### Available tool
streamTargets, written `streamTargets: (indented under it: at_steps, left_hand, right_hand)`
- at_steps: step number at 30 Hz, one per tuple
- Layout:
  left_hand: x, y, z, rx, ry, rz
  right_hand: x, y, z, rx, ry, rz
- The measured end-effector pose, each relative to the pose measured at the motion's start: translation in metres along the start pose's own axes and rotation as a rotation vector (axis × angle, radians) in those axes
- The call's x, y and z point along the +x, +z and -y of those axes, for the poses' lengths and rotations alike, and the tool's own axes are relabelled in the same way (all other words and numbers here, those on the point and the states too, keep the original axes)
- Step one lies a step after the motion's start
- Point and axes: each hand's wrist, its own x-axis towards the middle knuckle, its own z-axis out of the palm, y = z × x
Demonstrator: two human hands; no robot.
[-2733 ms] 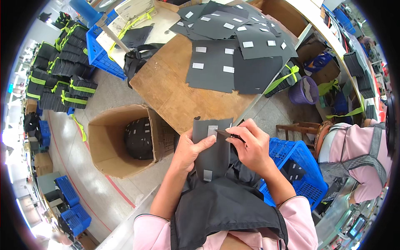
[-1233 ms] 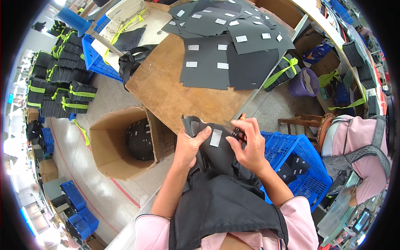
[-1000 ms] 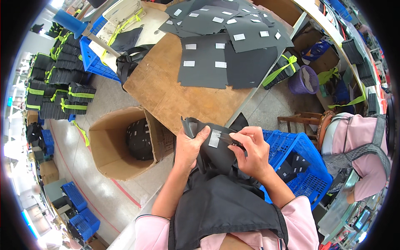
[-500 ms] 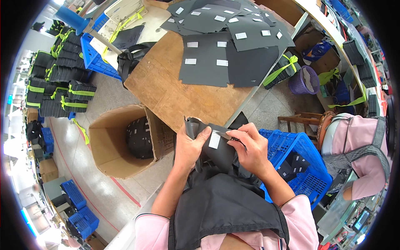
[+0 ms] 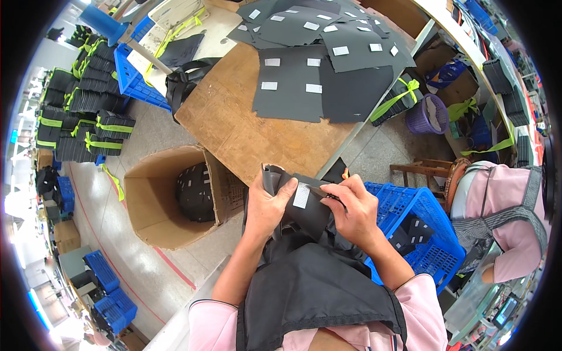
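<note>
A dark grey fabric panel [image 5: 310,219] with a white patch [image 5: 301,196] is held up in front of my black apron. My left hand [image 5: 270,205] grips its folded left edge, thumb pressed on top. Close to the patch's right side, my right hand [image 5: 355,207] is closed around small thread snips [image 5: 334,198] with black and orange parts. Their thin metal end points toward the patch; the fingers partly hide them. More grey panels [image 5: 288,99] with white patches lie overlapping on the wooden table [image 5: 234,117] ahead.
An open cardboard box [image 5: 170,169] holding dark pieces stands left of the table. On my right is a blue crate [image 5: 436,245] with patched panels, near a person in pink [image 5: 492,205]. A purple basket [image 5: 418,120] sits beyond. Bundled dark stacks [image 5: 88,93] fill the far left.
My right hand has turned slightly, and the orange part of the snips now shows above its fingers. The left hand keeps its grip on the panel, almost unmoved.
</note>
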Motion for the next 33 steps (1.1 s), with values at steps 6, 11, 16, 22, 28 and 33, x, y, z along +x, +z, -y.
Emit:
streamTargets:
  at_steps: [6,11,16,22,28,33]
  left_hand:
    - [-0.001,0.003,-0.006,0.014,0.006,-0.004]
    - [-0.002,0.002,-0.003,0.003,-0.005,0.020]
    - [-0.001,0.001,-0.002,-0.017,-0.014,-0.012]
    - [-0.002,0.000,-0.005,0.052,0.034,-0.013]
    - [-0.008,0.008,-0.009,-0.063,0.025,-0.055]
    - [-0.004,0.002,-0.008,-0.167,0.018,-0.133]
  right_hand:
    - [-0.001,-0.006,0.010,0.029,0.097,0.014]
    - [0.000,-0.001,0.005,-0.010,0.043,0.043]
    - [-0.005,-0.004,0.007,0.016,0.060,0.007]
    - [-0.001,-0.004,0.014,-0.046,0.097,0.041]
    - [0.002,0.013,0.008,0.105,0.111,-0.103]
    - [-0.004,0.011,0.002,0.312,0.250,-0.143]
